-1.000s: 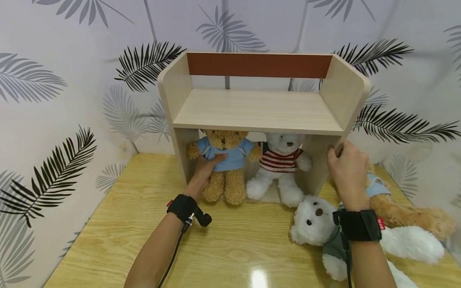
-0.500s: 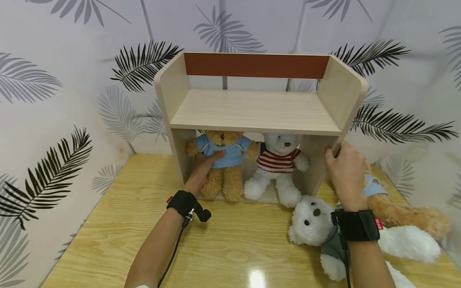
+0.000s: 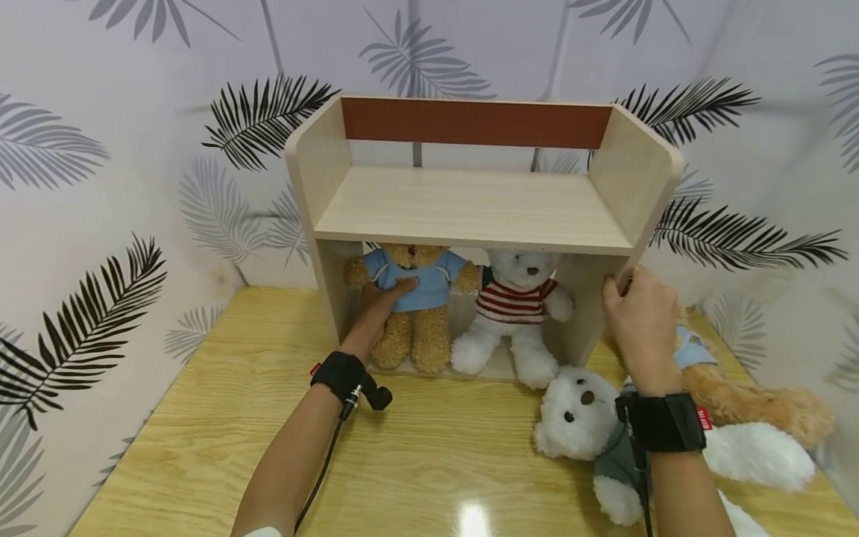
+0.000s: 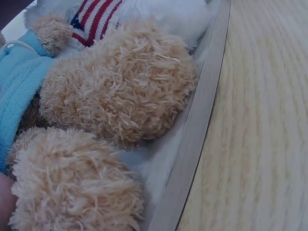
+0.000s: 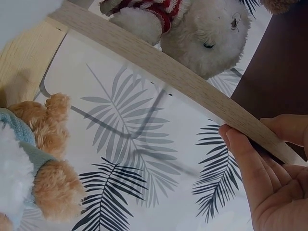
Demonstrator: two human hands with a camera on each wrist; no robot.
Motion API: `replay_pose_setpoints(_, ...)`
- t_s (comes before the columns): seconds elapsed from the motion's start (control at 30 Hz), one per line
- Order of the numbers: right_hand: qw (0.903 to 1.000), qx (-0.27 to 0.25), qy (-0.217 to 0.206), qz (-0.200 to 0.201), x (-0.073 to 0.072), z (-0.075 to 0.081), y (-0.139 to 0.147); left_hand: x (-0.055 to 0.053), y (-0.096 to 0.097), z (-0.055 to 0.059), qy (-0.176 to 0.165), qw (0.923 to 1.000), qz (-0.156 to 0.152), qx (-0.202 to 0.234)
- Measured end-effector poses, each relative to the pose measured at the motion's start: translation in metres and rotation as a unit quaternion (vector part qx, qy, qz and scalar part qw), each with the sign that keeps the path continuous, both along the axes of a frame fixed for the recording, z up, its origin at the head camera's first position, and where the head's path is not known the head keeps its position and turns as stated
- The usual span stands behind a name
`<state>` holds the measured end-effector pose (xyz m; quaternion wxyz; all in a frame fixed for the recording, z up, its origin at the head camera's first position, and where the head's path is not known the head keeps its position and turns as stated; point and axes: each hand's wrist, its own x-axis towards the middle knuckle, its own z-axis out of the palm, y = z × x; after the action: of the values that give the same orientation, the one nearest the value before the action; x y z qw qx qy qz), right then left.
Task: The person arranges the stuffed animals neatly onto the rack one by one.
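A brown teddy bear (image 3: 429, 339) in a light blue top sits on the lower level of a small wooden shelf (image 3: 470, 212), its upper head hidden by the board above. My left hand (image 3: 376, 309) grips it at its side, thumb across the blue top. The left wrist view shows the bear's fluffy legs (image 4: 120, 82) just behind the shelf's front edge. Beside it sits a white teddy bear (image 3: 517, 302) in a red-striped top. With thumb and fingers my right hand (image 3: 640, 321) pinches the shelf's right side panel (image 5: 168, 82), as the right wrist view shows.
On the table (image 3: 403, 455) right of the shelf lies another white teddy bear (image 3: 577, 414) in a dark green top, partly under my right forearm. Behind it lies a brown bear (image 3: 745, 395) with light blue clothing. A leaf-patterned wall covering (image 3: 134, 149) rises behind the table.
The brown bear has moved slightly back into the shelf with my left hand on it, so less of its face shows. My right hand keeps its hold on the side panel.
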<state>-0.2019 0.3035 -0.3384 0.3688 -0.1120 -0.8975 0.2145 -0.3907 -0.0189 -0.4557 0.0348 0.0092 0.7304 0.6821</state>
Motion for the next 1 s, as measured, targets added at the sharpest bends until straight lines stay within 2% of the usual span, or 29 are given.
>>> replay_pose_setpoints(0.37, 1.0000, 0.003, 0.004, 0.001, 0.000, -0.001, 0.000, -0.003, -0.001, -0.001, 0.002, 0.9999, -0.012, -0.002)
replay_pose_setpoints(0.8, 0.9999, 0.008, 0.008, -0.001, -0.001, -0.001, 0.001, -0.004, -0.006, -0.001, 0.002, 0.9979, -0.050, -0.042)
replay_pose_setpoints(1.0, 1.0000, 0.006, 0.005, -0.003, -0.001, -0.001, 0.001, 0.004, -0.011, -0.002, 0.008, 0.9961, -0.076, -0.044)
